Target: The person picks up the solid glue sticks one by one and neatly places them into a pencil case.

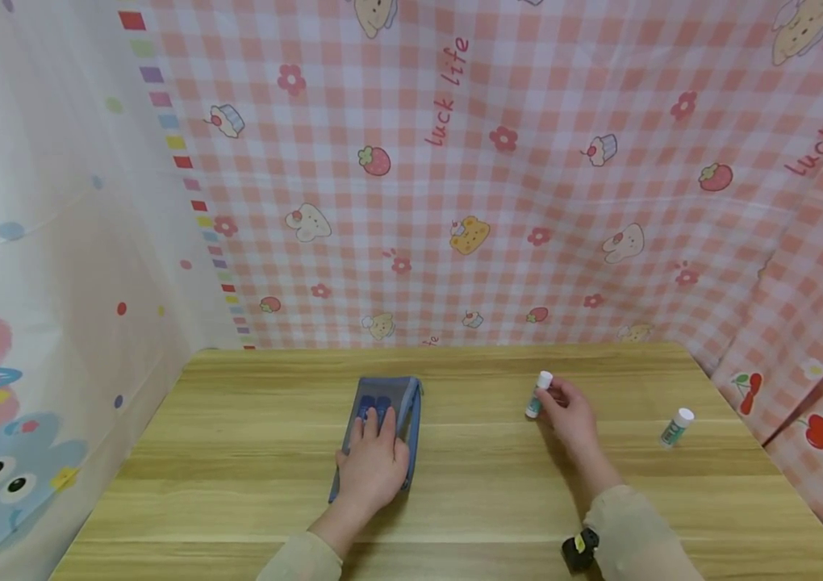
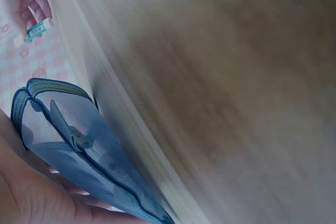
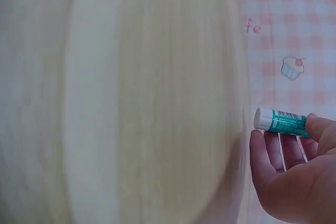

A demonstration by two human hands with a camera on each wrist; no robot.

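A blue-grey mesh zipper pouch (image 1: 391, 389) lies on the table, with dark blue shapes showing at its upper face. My left hand (image 1: 375, 470) rests on top of it, fingers stretched out across the mesh. From the left wrist, the pouch (image 2: 100, 153) shows its zipper and pull tab, while part of my palm (image 2: 39, 195) covers its near side. To the right, my right hand (image 1: 573, 418) pinches a white and green glue stick (image 1: 532, 402) between thumb and fingers. The right wrist view shows the label and barcode of that glue stick (image 3: 286, 123).
Another glue stick (image 1: 676, 428) with a white cap stands at the right of the wooden table (image 1: 252, 452). A small black device (image 1: 580, 551) sits at the right sleeve. Checked pink cloth (image 1: 419, 194) hangs behind the table; a white printed cloth (image 1: 63, 266) hangs at left.
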